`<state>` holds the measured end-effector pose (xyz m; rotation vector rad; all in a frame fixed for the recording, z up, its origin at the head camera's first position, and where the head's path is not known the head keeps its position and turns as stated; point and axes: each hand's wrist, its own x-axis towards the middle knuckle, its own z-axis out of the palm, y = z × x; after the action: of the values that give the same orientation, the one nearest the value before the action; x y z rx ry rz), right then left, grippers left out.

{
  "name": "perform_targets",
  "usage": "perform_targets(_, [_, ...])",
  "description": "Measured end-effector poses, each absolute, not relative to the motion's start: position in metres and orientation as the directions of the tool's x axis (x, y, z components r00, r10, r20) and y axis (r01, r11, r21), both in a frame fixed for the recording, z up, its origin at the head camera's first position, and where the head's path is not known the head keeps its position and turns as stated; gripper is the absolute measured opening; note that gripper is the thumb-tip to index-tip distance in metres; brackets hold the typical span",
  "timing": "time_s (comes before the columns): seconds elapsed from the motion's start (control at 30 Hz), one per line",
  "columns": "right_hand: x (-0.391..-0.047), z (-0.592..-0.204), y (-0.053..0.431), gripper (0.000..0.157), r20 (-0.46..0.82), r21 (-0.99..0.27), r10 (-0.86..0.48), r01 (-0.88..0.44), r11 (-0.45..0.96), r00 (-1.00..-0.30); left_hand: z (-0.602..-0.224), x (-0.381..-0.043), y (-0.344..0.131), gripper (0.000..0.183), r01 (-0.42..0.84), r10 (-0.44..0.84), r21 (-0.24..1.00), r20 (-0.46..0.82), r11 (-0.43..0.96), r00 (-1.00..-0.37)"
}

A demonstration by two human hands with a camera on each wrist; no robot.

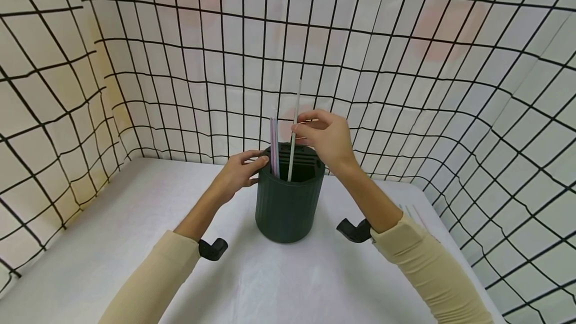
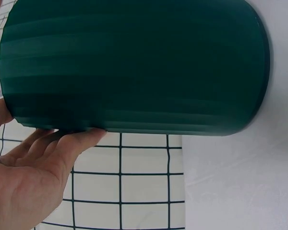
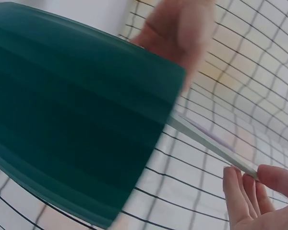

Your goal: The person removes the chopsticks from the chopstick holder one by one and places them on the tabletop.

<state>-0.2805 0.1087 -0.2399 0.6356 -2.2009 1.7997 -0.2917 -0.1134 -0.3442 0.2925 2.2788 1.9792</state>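
A dark green ribbed pen holder stands upright on the white table, with slots along the back of its opening. My left hand grips its left side, thumb at the rim and fingers against the outer wall; the left wrist view shows this hand beside the green wall. Between thumb and fingertips, my right hand pinches a thin whitish straw, its lower end inside the holder. The right wrist view shows the pinched straw. Purple and pale blue straws stand at the holder's left inside.
Black wire mesh surrounds the table at the back and both sides, with white sheeting behind it. Several thin pale sticks lie on the table beyond my right forearm. A black wrist mount juts from each sleeve.
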Motion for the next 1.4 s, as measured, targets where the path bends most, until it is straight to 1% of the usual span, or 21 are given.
perform_targets(0.17, [-0.278, -0.219, 0.118, 0.021, 0.47, -0.882, -0.1, -0.472, -0.008, -0.877, -0.345, -0.291, -0.114, 0.055, 0.073, 0.215, 0.989, 0.043, 0.132, -0.976])
perform_targets(0.27, [-0.277, -0.208, 0.126, 0.021, 0.487, -0.873, -0.045, -0.484, -0.064, -0.872, -0.345, -0.291, -0.114, 0.055, 0.079, 0.222, 0.989, 0.049, 0.127, -0.974])
perform_targets(0.43, [-0.275, -0.194, 0.143, 0.022, 0.474, -0.879, 0.002, -0.473, -0.067, -0.881, -0.345, -0.291, -0.114, 0.054, 0.085, 0.225, 0.988, 0.054, 0.129, -0.973])
perform_targets(0.67, [-0.274, -0.189, 0.171, 0.027, 0.421, -0.905, 0.008, -0.42, -0.072, -0.907, -0.345, -0.291, -0.114, 0.055, 0.091, 0.221, 0.985, 0.058, 0.143, -0.974])
perform_targets(0.87, [-0.274, -0.197, 0.199, 0.037, 0.359, -0.933, 0.015, -0.359, -0.003, -0.933, -0.345, -0.292, -0.114, 0.054, 0.091, 0.223, 0.986, 0.058, 0.138, -0.973])
perform_targets(0.97, [-0.275, -0.207, 0.215, 0.04, 0.321, -0.947, 0.022, -0.321, 0.031, -0.947, -0.345, -0.292, -0.114, 0.054, 0.089, 0.223, 0.987, 0.057, 0.137, -0.973])
perform_targets(1.1, [-0.278, -0.224, 0.238, 0.038, 0.279, -0.958, 0.038, -0.274, 0.088, -0.96, -0.344, -0.291, -0.115, 0.054, 0.092, 0.222, 0.986, 0.06, 0.139, -0.973])
perform_targets(1.2, [-0.282, -0.239, 0.257, 0.039, 0.25, -0.959, 0.05, -0.24, 0.153, -0.967, -0.344, -0.29, -0.116, 0.054, 0.096, 0.221, 0.985, 0.063, 0.141, -0.973])
perform_targets(1.27, [-0.283, -0.25, 0.27, 0.042, 0.215, -0.964, 0.049, -0.204, 0.169, -0.975, -0.345, -0.29, -0.116, 0.054, 0.097, 0.221, 0.985, 0.065, 0.139, -0.973])
perform_targets(1.37, [-0.285, -0.267, 0.29, 0.037, 0.151, -0.977, 0.064, -0.139, 0.164, -0.986, -0.345, -0.29, -0.115, 0.053, 0.095, 0.224, 0.987, 0.064, 0.132, -0.973])
perform_targets(1.4, [-0.286, -0.272, 0.296, 0.033, 0.127, -0.982, 0.07, -0.115, 0.15, -0.989, -0.345, -0.291, -0.115, 0.054, 0.096, 0.225, 0.987, 0.064, 0.132, -0.972])
